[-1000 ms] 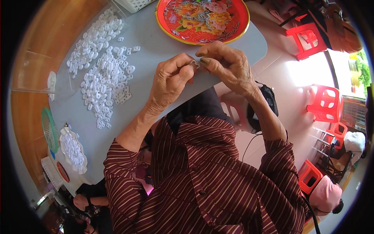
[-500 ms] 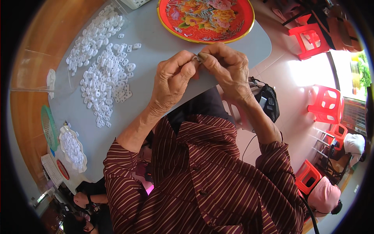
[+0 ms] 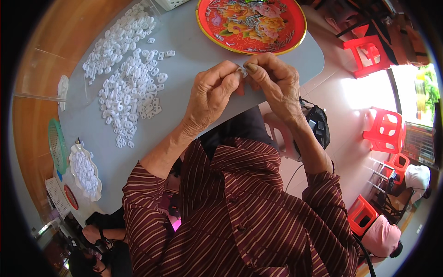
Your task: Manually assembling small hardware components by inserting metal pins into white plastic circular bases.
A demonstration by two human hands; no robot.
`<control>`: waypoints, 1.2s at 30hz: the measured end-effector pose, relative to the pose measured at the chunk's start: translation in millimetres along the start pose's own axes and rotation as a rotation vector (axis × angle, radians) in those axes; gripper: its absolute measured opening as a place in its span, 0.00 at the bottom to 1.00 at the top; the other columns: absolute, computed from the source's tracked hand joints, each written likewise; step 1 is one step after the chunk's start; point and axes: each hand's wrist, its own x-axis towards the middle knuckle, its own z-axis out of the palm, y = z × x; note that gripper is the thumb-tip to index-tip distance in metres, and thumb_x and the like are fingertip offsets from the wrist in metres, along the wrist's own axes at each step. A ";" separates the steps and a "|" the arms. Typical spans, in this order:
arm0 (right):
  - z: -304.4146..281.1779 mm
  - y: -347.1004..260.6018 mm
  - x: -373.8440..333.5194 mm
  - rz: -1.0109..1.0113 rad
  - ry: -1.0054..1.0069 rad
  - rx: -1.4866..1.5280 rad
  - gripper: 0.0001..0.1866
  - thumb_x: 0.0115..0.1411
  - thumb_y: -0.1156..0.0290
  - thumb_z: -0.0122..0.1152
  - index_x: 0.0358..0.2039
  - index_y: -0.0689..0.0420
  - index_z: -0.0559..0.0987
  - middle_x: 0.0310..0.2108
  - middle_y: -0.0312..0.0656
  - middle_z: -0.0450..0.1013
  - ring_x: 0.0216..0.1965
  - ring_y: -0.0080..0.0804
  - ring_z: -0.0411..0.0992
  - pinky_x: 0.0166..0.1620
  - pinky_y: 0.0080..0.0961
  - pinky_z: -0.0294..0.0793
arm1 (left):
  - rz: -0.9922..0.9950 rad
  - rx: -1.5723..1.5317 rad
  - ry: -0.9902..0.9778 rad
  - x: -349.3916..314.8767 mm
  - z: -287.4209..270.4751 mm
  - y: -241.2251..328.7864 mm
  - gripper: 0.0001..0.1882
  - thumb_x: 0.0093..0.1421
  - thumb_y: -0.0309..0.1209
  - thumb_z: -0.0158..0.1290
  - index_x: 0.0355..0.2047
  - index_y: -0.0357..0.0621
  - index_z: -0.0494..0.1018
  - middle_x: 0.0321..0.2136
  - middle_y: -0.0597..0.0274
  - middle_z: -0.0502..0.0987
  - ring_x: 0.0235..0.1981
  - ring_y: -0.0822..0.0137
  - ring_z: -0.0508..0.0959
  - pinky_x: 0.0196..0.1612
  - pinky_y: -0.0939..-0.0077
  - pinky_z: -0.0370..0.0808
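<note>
My left hand (image 3: 213,94) pinches a small white plastic piece (image 3: 242,72) between thumb and fingertips, just in front of the tray. Against it, my right hand (image 3: 276,83) is closed in a pinch, with the thumb and finger at the piece's right end. Whatever else lies between those right fingertips is too small to make out. Beyond both hands, a round red floral tray (image 3: 201,23) with a gold rim holds many tiny silver pieces (image 3: 251,21). To the left, loose white plastic pieces (image 3: 127,90), oval with holes, lie heaped on the grey table (image 3: 177,39).
A scalloped white dish (image 3: 98,187) of white pieces stands at the left edge, beside a green mesh basket (image 3: 57,145). Another person's hand (image 3: 92,234) shows at lower left. Red plastic stools (image 3: 385,129) and a black bag (image 3: 316,122) are on the right.
Table, tray and hands have shifted slightly in the picture together. My fingertips remain together, and more of the white piece shows between them now.
</note>
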 end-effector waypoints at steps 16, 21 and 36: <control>-0.6 -6.7 0.3 -0.051 -0.069 0.004 0.05 0.58 0.76 0.59 0.33 0.63 0.75 0.24 0.35 0.74 0.29 0.16 0.70 0.35 0.15 0.70 | 0.021 0.065 0.032 -3.7 2.0 4.5 0.09 0.61 0.28 0.47 0.27 0.36 0.66 0.20 0.62 0.69 0.23 0.74 0.67 0.28 0.78 0.68; -2.4 0.3 -0.5 0.051 -0.069 0.095 0.06 0.58 0.75 0.59 0.33 0.63 0.74 0.25 0.34 0.73 0.27 0.16 0.69 0.33 0.16 0.70 | 0.192 0.577 0.087 -16.4 -29.7 17.8 0.04 0.58 0.25 0.50 0.32 0.36 0.70 0.25 0.60 0.72 0.26 0.68 0.72 0.31 0.76 0.69; 2.5 -3.1 -3.3 -0.080 -0.085 -0.123 0.07 0.53 0.77 0.62 0.33 0.64 0.76 0.25 0.38 0.73 0.27 0.22 0.70 0.33 0.19 0.70 | 0.132 1.163 -0.005 -26.7 -104.5 6.7 0.11 0.50 0.20 0.52 0.36 0.37 0.69 0.30 0.55 0.66 0.41 0.55 0.64 0.48 0.64 0.64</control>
